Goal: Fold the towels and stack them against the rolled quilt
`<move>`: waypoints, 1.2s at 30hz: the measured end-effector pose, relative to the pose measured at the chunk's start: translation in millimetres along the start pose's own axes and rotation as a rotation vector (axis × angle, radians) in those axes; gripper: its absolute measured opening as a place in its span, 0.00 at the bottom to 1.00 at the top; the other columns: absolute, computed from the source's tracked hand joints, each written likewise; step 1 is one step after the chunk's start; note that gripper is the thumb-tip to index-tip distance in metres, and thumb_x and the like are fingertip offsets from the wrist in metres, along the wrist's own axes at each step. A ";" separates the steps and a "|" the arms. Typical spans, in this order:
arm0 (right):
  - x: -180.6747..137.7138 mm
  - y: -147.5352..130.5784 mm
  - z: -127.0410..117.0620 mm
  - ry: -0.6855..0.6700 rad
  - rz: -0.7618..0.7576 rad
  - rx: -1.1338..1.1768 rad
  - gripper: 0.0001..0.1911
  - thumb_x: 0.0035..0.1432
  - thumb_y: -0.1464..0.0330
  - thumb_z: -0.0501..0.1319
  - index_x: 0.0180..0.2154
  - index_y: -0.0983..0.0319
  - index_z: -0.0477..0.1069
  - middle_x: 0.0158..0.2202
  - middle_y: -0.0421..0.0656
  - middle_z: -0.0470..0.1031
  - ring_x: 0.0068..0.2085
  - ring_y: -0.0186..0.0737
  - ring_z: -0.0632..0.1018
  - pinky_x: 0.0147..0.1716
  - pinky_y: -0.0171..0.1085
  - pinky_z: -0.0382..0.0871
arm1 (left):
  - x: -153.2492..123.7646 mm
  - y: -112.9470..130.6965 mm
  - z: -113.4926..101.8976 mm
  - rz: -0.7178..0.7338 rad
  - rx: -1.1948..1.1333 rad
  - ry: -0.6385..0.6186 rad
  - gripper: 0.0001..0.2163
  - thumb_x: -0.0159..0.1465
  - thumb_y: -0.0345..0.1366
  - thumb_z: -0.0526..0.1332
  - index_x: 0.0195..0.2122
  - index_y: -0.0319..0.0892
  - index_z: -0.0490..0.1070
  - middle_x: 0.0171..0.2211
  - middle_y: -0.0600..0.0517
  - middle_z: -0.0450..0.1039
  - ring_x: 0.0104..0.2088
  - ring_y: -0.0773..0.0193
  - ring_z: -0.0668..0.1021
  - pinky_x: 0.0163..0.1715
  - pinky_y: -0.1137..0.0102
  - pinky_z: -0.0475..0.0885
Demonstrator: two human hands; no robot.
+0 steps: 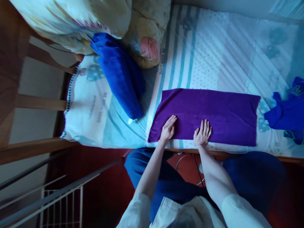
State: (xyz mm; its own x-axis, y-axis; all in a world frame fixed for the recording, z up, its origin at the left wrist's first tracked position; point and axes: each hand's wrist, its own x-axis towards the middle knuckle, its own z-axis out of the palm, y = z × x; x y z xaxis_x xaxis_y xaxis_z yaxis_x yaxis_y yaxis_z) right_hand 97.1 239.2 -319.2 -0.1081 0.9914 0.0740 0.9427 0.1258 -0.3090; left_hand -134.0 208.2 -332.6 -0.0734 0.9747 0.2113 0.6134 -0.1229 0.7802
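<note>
A purple towel (228,117) lies spread out along the near edge of the bed, its long side running left to right. Its left end is slightly slanted and creased. My left hand (168,128) rests flat on the towel's left part, fingers stretched out and pointing up to the right. Farther right, my right hand (203,132) presses on the near edge of the same towel with its fingers spread. Neither hand grips the cloth.
A folded blue cloth (121,76) lies on the bed at left, by patterned pillows (147,41). Blue garments (287,110) lie at far right. The patterned bedsheet (213,53) covers the bed. A wooden bed frame (42,147) and a metal rack (61,196) stand at left.
</note>
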 end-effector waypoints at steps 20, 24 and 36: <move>-0.8 -2.6 -2.3 -0.027 0.045 0.079 0.31 0.66 0.69 0.49 0.69 0.67 0.58 0.70 0.56 0.59 0.72 0.51 0.57 0.69 0.60 0.47 | 150.4 -48.9 -87.7 -0.388 0.372 0.062 0.17 0.70 0.33 0.54 0.57 0.36 0.70 0.51 0.42 0.79 0.48 0.60 0.79 0.55 0.58 0.74; -0.6 -2.8 -1.4 -0.024 0.046 0.087 0.31 0.66 0.70 0.49 0.68 0.67 0.59 0.70 0.56 0.59 0.71 0.51 0.57 0.68 0.60 0.47 | 201.1 -64.3 -91.0 -0.367 0.428 -0.227 0.11 0.66 0.34 0.62 0.47 0.38 0.76 0.41 0.47 0.81 0.41 0.62 0.79 0.52 0.62 0.73; -0.9 -3.7 -2.9 -0.046 0.054 0.059 0.30 0.66 0.69 0.49 0.67 0.68 0.60 0.70 0.56 0.60 0.72 0.50 0.56 0.69 0.58 0.47 | 215.8 -50.3 -91.0 -0.387 0.545 -0.155 0.16 0.69 0.31 0.53 0.55 0.34 0.73 0.50 0.39 0.75 0.56 0.49 0.73 0.60 0.51 0.64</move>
State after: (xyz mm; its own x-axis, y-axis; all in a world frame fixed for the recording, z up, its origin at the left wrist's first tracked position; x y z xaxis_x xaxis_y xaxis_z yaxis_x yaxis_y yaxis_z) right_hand 94.7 237.7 -315.3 -0.0731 0.9972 0.0128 0.9274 0.0727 -0.3668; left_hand -252.3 407.7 -272.7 -0.2788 0.9499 -0.1415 0.8769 0.3118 0.3658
